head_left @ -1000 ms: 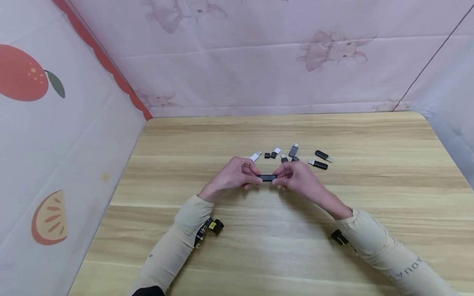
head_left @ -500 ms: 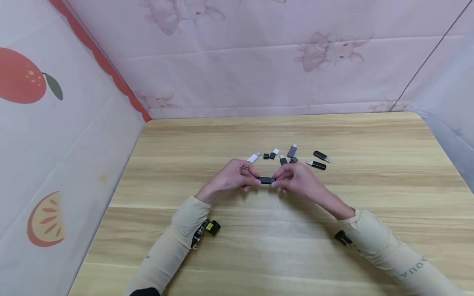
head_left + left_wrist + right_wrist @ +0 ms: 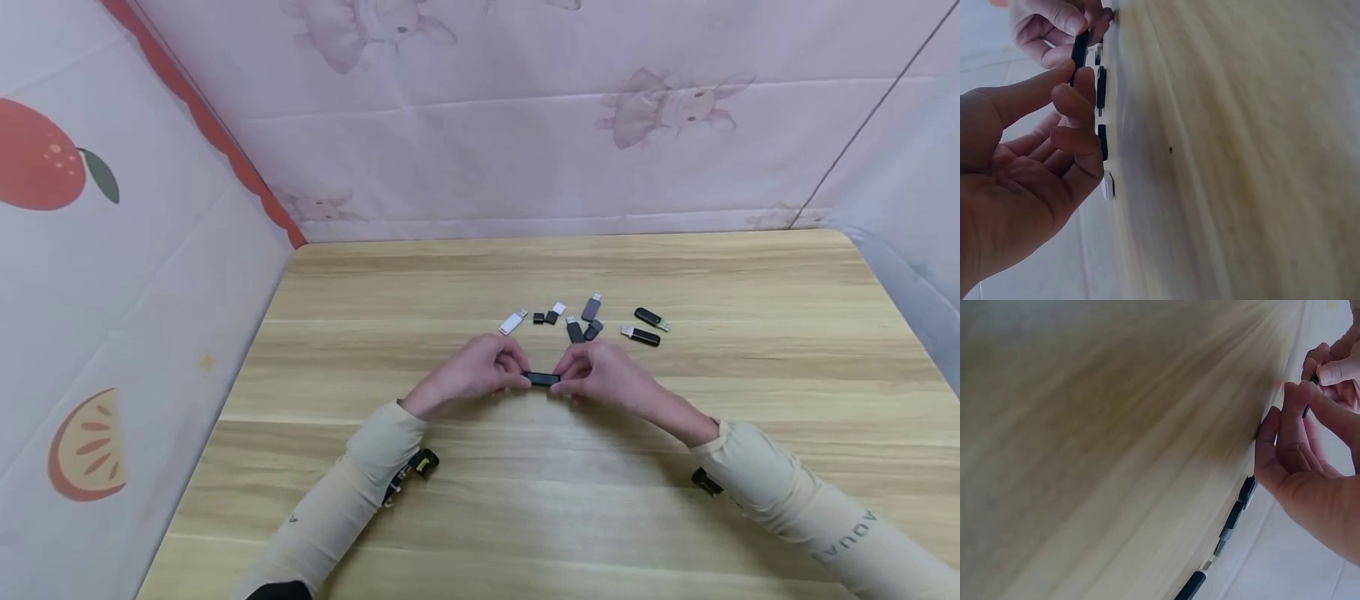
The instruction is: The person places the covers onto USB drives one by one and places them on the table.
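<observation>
A black USB flash drive (image 3: 542, 379) lies crosswise between my two hands, low over the wooden table. My left hand (image 3: 483, 368) pinches its left end between thumb and fingertips. At the other end, the thumb and fingers of my right hand (image 3: 606, 375) pinch it the same way. The left wrist view shows the drive (image 3: 1079, 50) edge-on; in the right wrist view only a dark sliver of the drive (image 3: 1306, 411) shows past the fingers. Both its ends are hidden by fingertips. Just beyond the right hand lies a dark uncapped USB drive (image 3: 574, 330).
Behind the hands, a white USB drive (image 3: 513, 322), small black caps (image 3: 551, 317), a white cap (image 3: 558, 308) and a grey USB drive (image 3: 591, 308) are scattered. Two black USB drives (image 3: 645, 337) lie farther right. A printed cloth (image 3: 480, 158) hangs behind the table's back edge.
Both hands have drawn slightly toward the person, the black USB flash drive still between them. The white drive, partly covered before, now shows whole.
</observation>
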{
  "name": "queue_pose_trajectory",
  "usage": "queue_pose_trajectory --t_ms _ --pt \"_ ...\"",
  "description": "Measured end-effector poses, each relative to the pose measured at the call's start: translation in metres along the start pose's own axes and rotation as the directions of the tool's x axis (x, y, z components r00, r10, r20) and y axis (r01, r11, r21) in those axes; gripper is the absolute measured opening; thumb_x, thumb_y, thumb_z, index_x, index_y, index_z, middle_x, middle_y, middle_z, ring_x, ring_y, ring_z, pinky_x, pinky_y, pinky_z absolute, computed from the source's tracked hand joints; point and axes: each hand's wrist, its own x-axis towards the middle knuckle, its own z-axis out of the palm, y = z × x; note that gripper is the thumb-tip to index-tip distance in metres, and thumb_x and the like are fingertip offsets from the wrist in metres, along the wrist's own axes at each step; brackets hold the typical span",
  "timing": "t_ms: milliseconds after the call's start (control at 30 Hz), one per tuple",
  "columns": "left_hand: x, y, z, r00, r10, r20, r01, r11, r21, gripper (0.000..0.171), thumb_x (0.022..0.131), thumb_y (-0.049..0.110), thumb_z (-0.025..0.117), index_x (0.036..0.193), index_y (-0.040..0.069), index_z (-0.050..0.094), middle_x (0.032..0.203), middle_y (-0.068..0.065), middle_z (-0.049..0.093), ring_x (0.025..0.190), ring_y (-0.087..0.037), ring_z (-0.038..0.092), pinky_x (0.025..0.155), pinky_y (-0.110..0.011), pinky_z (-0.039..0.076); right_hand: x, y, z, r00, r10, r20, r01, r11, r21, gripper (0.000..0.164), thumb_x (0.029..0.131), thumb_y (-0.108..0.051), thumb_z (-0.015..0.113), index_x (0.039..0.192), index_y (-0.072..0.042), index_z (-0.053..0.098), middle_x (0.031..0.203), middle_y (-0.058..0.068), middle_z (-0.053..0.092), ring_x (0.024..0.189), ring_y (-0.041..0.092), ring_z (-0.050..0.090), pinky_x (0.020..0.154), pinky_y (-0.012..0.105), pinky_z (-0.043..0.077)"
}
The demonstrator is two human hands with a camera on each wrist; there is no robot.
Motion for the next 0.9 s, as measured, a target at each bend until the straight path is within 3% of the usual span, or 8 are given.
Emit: queue_pose_trajectory --t_ms 233,400,900 --pt "-0.001 0.001 0.003 1.000 0.007 0.010 -0.008 0.996 0.089 0.014 0.092 0.008 0.081 0.103 0.005 0.073 0.091 -0.009 0.076 0.078 -0.019 0.069 0.068 -0.023 0.054 0.000 0.000 0.003 0.997 -0.071 0.021 0.073 0.990 -0.118 0.015 0.090 -0.012 0.083 0.098 -0.003 0.073 0.085 0.007 0.079 0.069 0.012 0.069 0.062 0.022 0.056" --pt "-0.003 0.005 0.006 0.999 -0.006 0.032 0.001 0.991 0.133 0.014 0.091 0.009 0.081 0.101 0.005 0.072 0.091 -0.006 0.075 0.079 -0.013 0.067 0.072 -0.022 0.054 0.000 0.000 0.006 0.997 -0.072 0.008 0.072 0.976 -0.204 0.015 0.088 -0.015 0.086 0.094 -0.009 0.074 0.080 0.000 0.075 0.070 0.007 0.060 0.062 0.020 0.048" --pt "0.000 0.012 0.009 0.996 -0.013 0.090 -0.012 0.965 0.263 0.013 0.092 0.010 0.082 0.098 0.006 0.071 0.088 -0.004 0.072 0.076 -0.010 0.062 0.070 -0.020 0.049 -0.003 -0.005 0.009 0.998 -0.059 0.029 0.064 0.963 -0.260 0.014 0.087 -0.013 0.087 0.095 -0.008 0.076 0.078 -0.001 0.072 0.071 0.009 0.057 0.065 0.020 0.045"
